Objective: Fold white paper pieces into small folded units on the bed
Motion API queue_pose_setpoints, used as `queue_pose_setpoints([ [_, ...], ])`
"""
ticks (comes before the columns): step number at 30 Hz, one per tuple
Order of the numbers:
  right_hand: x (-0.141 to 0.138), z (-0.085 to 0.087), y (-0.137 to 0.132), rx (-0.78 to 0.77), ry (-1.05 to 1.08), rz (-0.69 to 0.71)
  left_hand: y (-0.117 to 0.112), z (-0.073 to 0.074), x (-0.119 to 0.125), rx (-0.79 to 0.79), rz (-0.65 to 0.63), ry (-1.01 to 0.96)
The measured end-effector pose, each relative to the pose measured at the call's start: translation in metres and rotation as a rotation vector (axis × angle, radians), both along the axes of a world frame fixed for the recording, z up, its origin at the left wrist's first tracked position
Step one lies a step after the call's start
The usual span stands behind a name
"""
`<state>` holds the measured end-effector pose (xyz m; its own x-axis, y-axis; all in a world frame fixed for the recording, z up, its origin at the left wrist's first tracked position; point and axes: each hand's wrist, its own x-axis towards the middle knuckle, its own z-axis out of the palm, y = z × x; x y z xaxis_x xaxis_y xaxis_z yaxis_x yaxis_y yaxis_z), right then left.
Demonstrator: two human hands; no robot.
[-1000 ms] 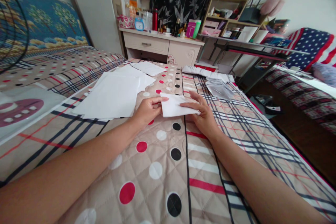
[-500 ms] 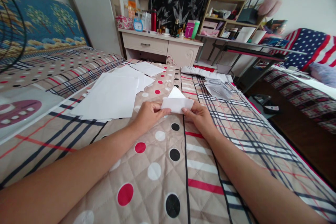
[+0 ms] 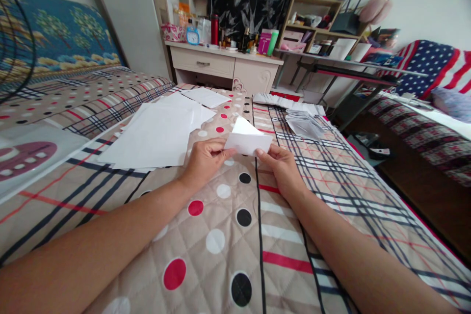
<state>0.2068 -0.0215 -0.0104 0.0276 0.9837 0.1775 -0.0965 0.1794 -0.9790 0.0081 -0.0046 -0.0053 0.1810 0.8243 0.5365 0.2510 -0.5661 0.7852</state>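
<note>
A small folded white paper (image 3: 247,141) is held just above the quilted bedspread (image 3: 235,225) in the middle of the view. My left hand (image 3: 204,159) pinches its left edge with thumb and fingers closed. My right hand (image 3: 281,164) pinches its right lower corner the same way. One flap of the paper stands up in a point behind the folded front. Both forearms reach in from the bottom of the picture.
Large white sheets (image 3: 154,130) lie spread to the left of my hands. A stack of folded papers (image 3: 305,125) lies at the right, near the bed's edge. Behind stand a cluttered dresser (image 3: 224,64), shelves (image 3: 316,14) and a desk (image 3: 353,71).
The paper lay flat under both hands a second ago. It has since been lifted and folded smaller, with both hands now pinching its ends.
</note>
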Motion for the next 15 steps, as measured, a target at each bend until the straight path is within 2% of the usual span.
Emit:
queue_pose_setpoints([
  [5, -0.0004, -0.0004, -0.0026, -0.164, 0.171, 0.021, 0.0012, -0.0025, 0.0006, 0.111, -0.004, 0.004],
  [12, 0.0020, -0.0046, -0.0014, -0.184, 0.134, 0.099, 0.0019, 0.0008, -0.0005, 0.047, -0.036, -0.078],
  [15, 0.0001, -0.0031, -0.0016, -0.172, 0.134, 0.114, 0.0011, 0.0019, -0.0019, -0.019, -0.015, -0.050],
])
